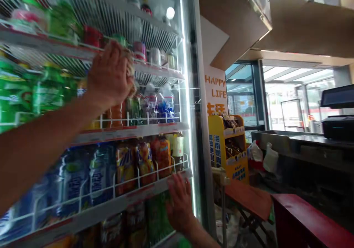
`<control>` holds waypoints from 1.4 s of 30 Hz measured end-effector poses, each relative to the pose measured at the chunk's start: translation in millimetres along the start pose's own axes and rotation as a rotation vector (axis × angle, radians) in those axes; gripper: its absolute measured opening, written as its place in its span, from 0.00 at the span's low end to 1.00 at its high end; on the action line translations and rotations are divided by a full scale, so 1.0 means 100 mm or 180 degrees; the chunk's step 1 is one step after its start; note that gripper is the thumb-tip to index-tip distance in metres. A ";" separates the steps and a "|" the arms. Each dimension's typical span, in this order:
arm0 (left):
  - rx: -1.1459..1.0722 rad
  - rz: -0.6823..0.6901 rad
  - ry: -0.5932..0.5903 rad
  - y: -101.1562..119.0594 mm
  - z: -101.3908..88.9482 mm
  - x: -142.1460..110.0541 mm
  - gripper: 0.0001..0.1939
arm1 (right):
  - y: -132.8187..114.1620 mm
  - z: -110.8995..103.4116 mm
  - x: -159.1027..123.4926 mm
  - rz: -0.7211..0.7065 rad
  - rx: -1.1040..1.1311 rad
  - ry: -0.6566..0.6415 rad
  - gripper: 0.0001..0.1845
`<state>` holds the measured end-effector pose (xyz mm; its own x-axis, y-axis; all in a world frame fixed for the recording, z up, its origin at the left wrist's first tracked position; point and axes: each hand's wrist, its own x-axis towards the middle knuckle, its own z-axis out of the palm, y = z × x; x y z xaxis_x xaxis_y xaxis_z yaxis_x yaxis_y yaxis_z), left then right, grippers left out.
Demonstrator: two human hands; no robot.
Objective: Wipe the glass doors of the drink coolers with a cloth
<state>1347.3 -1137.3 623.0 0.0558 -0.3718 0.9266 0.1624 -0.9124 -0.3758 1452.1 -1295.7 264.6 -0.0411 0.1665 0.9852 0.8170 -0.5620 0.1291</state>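
Observation:
I face an open drinks cooler with wire shelves. My left hand (110, 75) is raised to the second shelf (155, 71), its fingers curled round something pale that I cannot make out, just below a row of cans (139, 51). Green bottles (47, 89) stand to its left, and clear and blue bottles (165, 104) to its right. My right hand (179, 201) lies flat and open against the front edge of the lower shelf (129, 198), under orange bottles (160, 156) and blue bottles (74, 180).
The cooler's frame (200, 130) stands right of the shelves. Beyond it are a yellow snack rack (221, 145), an orange folding stool (249, 200), a red bench (304, 222), a counter (304, 141) with a till screen (337, 97), and glass doors behind.

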 end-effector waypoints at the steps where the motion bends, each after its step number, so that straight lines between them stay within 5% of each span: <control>1: 0.0040 -0.0010 -0.0079 0.07 0.00 -0.01 0.28 | 0.12 -0.03 0.27 0.0205 -0.0058 0.0101 0.35; 2: 0.0091 0.0013 -0.0185 0.21 0.04 -0.06 0.26 | 0.23 -0.04 0.57 0.0440 -0.0137 0.0216 0.34; 5: -0.0119 0.1123 -0.1029 0.73 0.28 -0.25 0.24 | 0.48 0.02 1.44 0.1011 -0.0304 0.0477 0.32; 7: -0.0181 0.1507 -0.1226 0.80 0.35 -0.22 0.24 | 0.53 0.09 1.81 0.1267 -0.0319 0.0549 0.30; 10: -0.0024 0.1142 -0.1145 0.21 0.13 0.18 0.26 | 0.51 0.12 2.03 0.1518 -0.0333 0.0569 0.30; 13: 0.0261 0.0048 -0.0672 -0.65 -0.24 0.69 0.28 | 0.49 0.03 2.21 0.1525 -0.0371 0.0431 0.30; 15: 0.0393 -0.0519 -0.0324 -0.91 -0.35 0.85 0.28 | 0.50 -0.05 2.46 0.1435 -0.0369 0.0395 0.30; 17: 0.0372 -0.0465 -0.0257 -0.81 -0.28 0.84 0.28 | 0.52 -0.11 2.79 0.1353 -0.0362 0.0427 0.30; 21: 0.0019 0.1026 -0.0743 -0.25 0.04 0.67 0.25 | 0.54 -0.06 3.28 0.1307 -0.0378 0.0359 0.31; 24: -0.0055 0.1338 -0.0827 -0.31 0.06 0.89 0.25 | 0.55 0.03 3.32 0.1188 -0.0391 0.0286 0.33; 27: 0.0148 0.0534 -0.0667 -0.66 0.02 1.40 0.26 | 0.56 0.06 3.26 0.1164 -0.0401 0.0261 0.34; 29: 0.0182 0.0237 -0.0606 -0.68 0.10 1.67 0.26 | 0.59 0.04 3.23 0.1128 -0.0390 0.0236 0.34; 35: -0.0351 0.1879 -0.1091 0.39 0.80 1.70 0.24 | 0.69 0.02 3.21 0.0810 -0.0389 0.0169 0.35; 37: -0.0381 0.2055 -0.1202 0.55 0.98 1.86 0.23 | 0.71 0.01 3.20 0.0785 -0.0383 0.0169 0.36; 42: 0.0150 0.0815 -0.0972 0.07 1.00 2.96 0.26 | 0.84 -0.19 3.21 0.0481 -0.0106 0.0051 0.33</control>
<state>1463.5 -1236.6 895.8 0.3893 -0.5116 0.7660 0.1498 -0.7854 -0.6006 1496.3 -1305.0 593.9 0.0716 0.0653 0.9953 0.7952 -0.6061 -0.0174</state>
